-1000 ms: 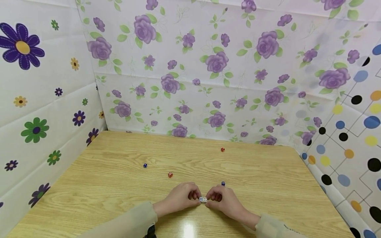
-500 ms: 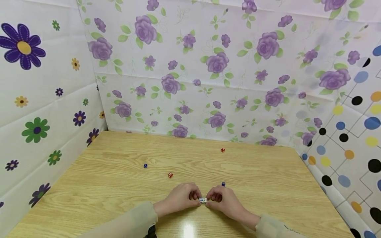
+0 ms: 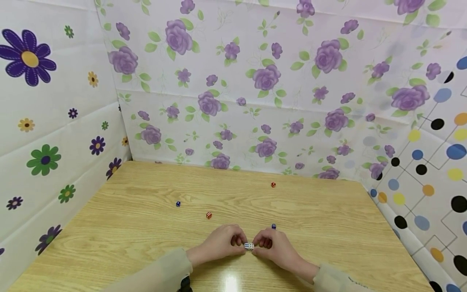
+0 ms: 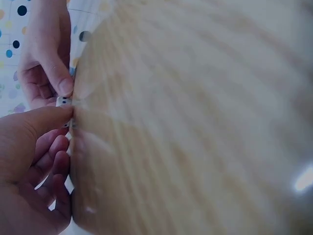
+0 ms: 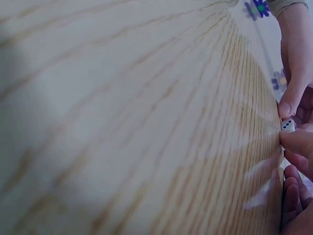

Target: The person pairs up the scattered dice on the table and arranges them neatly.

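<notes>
Two white dice sit side by side between the hands, near the front of the wooden table (image 3: 146, 227). My left hand (image 3: 224, 244) pinches the left die (image 3: 246, 245), which has blue pips on top. On the other side, thumb and forefinger of my right hand (image 3: 276, 248) pinch the right die (image 3: 251, 245), with reddish pips on top. Seen from the left wrist, the thumbs face each other across a white die (image 4: 62, 101) low at the tabletop. The right wrist view shows a white die face (image 5: 287, 126) with dark pips between the thumbs.
Beyond the hands lie a blue die (image 3: 178, 204) and a red die (image 3: 209, 215) on the left. Just past the right hand is another blue die (image 3: 273, 226); a second red die (image 3: 273, 185) lies farther back. Patterned cloth (image 3: 233, 101) encloses the table's back and sides.
</notes>
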Motion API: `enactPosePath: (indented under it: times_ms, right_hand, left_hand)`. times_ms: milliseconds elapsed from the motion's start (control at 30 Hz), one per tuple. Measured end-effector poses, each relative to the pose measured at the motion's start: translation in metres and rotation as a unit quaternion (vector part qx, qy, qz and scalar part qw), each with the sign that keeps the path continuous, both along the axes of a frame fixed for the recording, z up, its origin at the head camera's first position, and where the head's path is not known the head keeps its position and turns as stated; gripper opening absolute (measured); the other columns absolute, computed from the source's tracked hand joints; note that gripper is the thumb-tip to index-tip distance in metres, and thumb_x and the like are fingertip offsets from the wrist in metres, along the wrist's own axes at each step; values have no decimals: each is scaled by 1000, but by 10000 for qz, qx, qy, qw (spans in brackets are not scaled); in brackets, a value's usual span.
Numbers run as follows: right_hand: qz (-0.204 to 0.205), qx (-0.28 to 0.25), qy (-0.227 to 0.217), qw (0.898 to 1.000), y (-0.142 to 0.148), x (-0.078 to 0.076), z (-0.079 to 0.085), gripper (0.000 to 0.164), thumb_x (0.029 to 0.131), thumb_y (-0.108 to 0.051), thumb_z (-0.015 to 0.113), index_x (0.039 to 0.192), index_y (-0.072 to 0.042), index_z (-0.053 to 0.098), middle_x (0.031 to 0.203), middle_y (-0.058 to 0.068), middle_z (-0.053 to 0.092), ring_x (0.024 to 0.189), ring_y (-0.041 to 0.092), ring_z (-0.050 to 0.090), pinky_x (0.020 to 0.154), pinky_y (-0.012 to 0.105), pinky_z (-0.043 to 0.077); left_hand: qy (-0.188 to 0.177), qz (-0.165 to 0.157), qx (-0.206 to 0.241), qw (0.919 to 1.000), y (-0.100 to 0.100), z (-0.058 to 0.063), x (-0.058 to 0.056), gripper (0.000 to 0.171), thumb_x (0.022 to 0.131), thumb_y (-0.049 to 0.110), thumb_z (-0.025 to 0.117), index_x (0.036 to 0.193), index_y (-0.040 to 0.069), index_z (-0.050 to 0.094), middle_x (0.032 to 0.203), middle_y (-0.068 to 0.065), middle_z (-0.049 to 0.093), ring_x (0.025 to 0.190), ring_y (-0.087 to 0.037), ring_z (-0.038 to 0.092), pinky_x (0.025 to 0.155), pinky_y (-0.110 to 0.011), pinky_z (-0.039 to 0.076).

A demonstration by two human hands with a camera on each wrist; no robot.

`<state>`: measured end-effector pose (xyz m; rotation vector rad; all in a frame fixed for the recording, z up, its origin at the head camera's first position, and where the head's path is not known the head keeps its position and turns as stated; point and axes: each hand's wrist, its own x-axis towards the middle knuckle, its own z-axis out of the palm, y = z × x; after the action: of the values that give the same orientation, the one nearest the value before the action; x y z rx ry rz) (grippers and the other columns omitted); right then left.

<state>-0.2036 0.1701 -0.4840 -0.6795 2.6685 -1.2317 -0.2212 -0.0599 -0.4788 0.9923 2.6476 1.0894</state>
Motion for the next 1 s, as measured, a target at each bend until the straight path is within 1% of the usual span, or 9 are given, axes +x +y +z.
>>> enactPosePath:
  times_ms: [100, 267, 400, 467, 533, 700, 800, 900, 1000]
  right_hand:
    - [0, 4, -28, 10000, 0, 0, -1, 12, 83, -28, 79, 90, -24, 71, 85, -5, 62, 72, 3, 52, 65, 20, 46]
    - [11, 28, -14, 10000, 1, -1, -2, 11, 83, -29, 79, 90, -25, 71, 85, -6, 62, 72, 3, 52, 65, 20, 46]
    - [1, 53, 3, 10000, 0, -1, -2, 12, 83, -29, 79, 90, -25, 71, 85, -6, 62, 72, 2, 52, 65, 20, 46]
    - [-3, 45, 2, 10000, 0, -1, -2, 12, 83, -28, 79, 90, -24, 71, 85, -6, 62, 72, 2, 52, 65, 20, 46]
    - [-5, 24, -10, 10000, 0, -1, -1, 12, 83, -28, 79, 90, -23, 71, 85, -4, 62, 72, 3, 52, 65, 20, 45]
    - [17, -84, -67, 9999, 1, 0, 1, 13, 83, -28, 79, 90, -21, 71, 86, -1, 62, 73, 3, 51, 65, 20, 44]
    - [39, -124, -98, 9999, 1, 0, 2, 13, 83, -27, 80, 90, -20, 71, 86, 0, 63, 73, 4, 51, 64, 19, 44]
    - [47, -151, -111, 9998, 1, 1, 2, 13, 83, -27, 80, 91, -20, 71, 86, 0, 63, 73, 4, 51, 64, 20, 44]
    - [60, -176, -98, 9998, 1, 1, 2, 13, 83, -27, 79, 91, -20, 71, 87, 0, 63, 73, 4, 51, 64, 20, 44]
  left_hand:
    - [-131, -120, 31, 9998, -3, 1, -1, 16, 82, 18, 80, 95, 13, 72, 83, 4, 64, 71, 1, 54, 66, -14, 45]
    - [-495, -392, 199, 9978, -9, 3, -4, 17, 85, 16, 77, 100, 12, 72, 88, 0, 67, 74, 0, 57, 69, -15, 48]
    - [-717, -641, 285, 9950, -17, 11, -9, 20, 87, 13, 75, 106, 7, 72, 95, -5, 70, 78, 1, 58, 73, -16, 50]
    - [-713, -686, 262, 9947, -22, 16, -13, 21, 89, 14, 73, 108, 6, 71, 98, -6, 70, 80, 1, 59, 74, -17, 51]
    - [-610, -651, 222, 9958, -28, 22, -17, 20, 91, 14, 71, 109, 6, 71, 99, -6, 70, 82, 0, 60, 75, -18, 52]
    - [-220, -296, 79, 9993, -46, 30, -28, 19, 93, 13, 68, 111, 9, 70, 99, -4, 69, 84, -3, 60, 75, -20, 52]
    - [-5, -100, 45, 9999, -57, 31, -35, 20, 93, 12, 67, 113, 9, 70, 99, -3, 67, 84, -4, 59, 74, -21, 52]
    - [162, 97, 118, 9998, -69, 29, -41, 21, 93, 11, 67, 114, 8, 70, 99, -5, 67, 84, -7, 57, 72, -22, 51]
    - [221, 326, 221, 9990, -79, 27, -46, 21, 92, 9, 68, 113, 7, 70, 101, -9, 67, 85, -12, 57, 71, -22, 49]
